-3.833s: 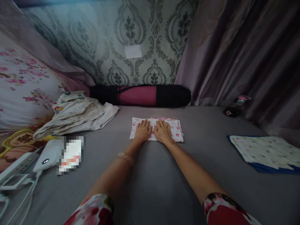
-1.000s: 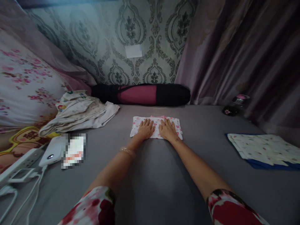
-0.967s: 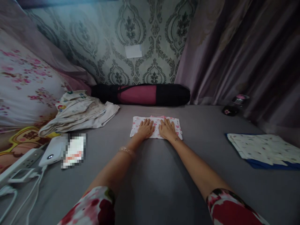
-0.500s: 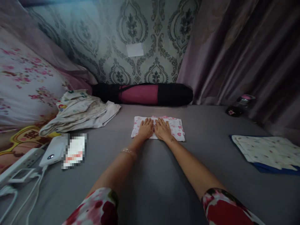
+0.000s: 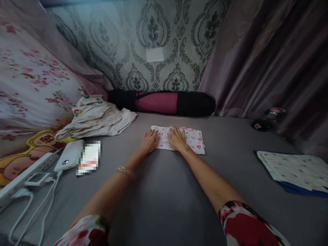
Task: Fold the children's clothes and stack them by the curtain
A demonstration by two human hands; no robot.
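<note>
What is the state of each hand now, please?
Left hand: open, at the left edge of the folded cloth.
Right hand: open, laid flat on it.

Cloth (image 5: 192, 140) mid-sheet (image 5: 164, 201), right hand (image 5: 177, 139) on it, left hand (image 5: 149, 141) at its left edge. Bag (image 5: 156, 103) behind. Left: clothes pile (image 5: 98, 119), power strip (image 5: 20, 186) in front. Right: bottle (image 5: 263, 123), fabric (image 5: 294, 169) in front.

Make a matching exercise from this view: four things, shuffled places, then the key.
1. folded white cloth with pink print
2. long black-and-pink bag
3. folded cream patterned cloth
4. white rectangular device with round display

A. over a flat blue layer
B. beside the long white power strip
C. under the right hand
D. before the grey patterned wall

Pairs: 1-C, 2-D, 3-A, 4-B
</note>
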